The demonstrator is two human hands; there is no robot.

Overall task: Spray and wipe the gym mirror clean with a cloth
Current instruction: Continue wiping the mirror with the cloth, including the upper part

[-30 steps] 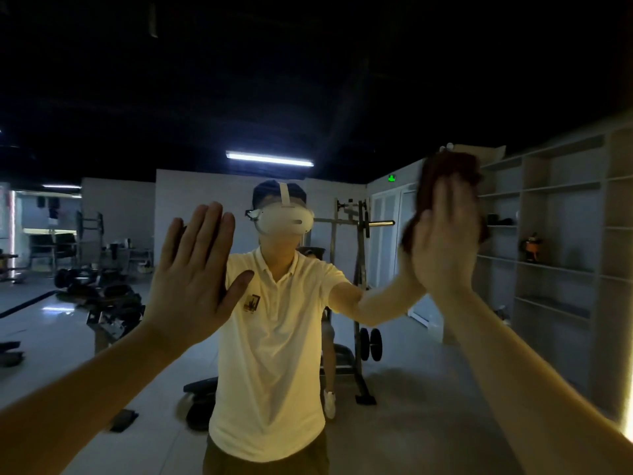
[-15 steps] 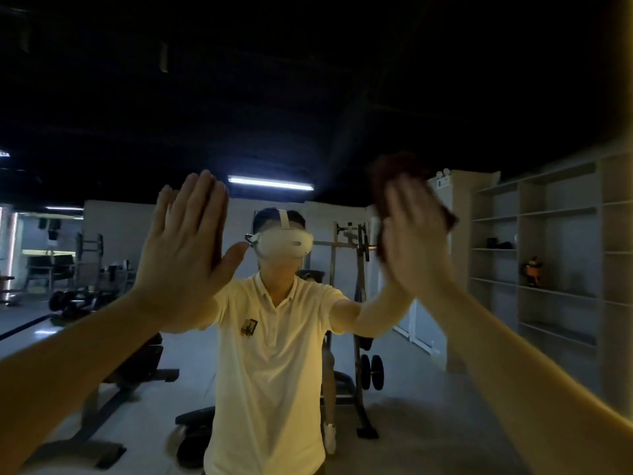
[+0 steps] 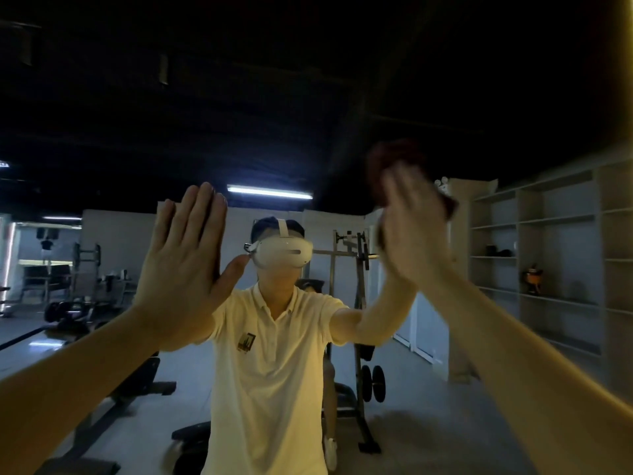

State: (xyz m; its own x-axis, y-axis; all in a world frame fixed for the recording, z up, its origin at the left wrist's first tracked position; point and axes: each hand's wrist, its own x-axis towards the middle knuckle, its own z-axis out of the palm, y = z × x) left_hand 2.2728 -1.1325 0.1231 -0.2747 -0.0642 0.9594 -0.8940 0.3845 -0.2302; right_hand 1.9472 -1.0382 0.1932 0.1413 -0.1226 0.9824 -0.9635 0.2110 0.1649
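The step in hand reads as the wipe itself. The right hand (image 3: 411,231) lies flat, fingers straight and together, pressing a dark reddish cloth (image 3: 388,156) against the mirror (image 3: 308,97). Both are smeared with blur, so a stroke looks to be under way. The cloth sits in the right half of the glass, higher than the reflected headset (image 3: 284,252) and short of the reflected shelves (image 3: 534,252); only its top and one right-hand corner show past the fingers. The left hand (image 3: 185,265) is spread flat with straight fingers, on or right at the glass in the left half, holding nothing; whether the palm truly touches I cannot tell. To do this well, I would carry the pressure through the whole palm rather than the fingertips, so the cloth cannot slide out from under the hand. I would run overlapping passes from the mirror's upper part downward, each lapping the last. The bare left palm is the weak point: if it leans on the glass it will likely leave a print, so that patch wants a pass of the cloth afterwards, or the hand should lift clear. The mirror's top edge and corners are lost in the dark, so how much remains uncleaned cannot be judged, and any streaks are too faint to see in this light.
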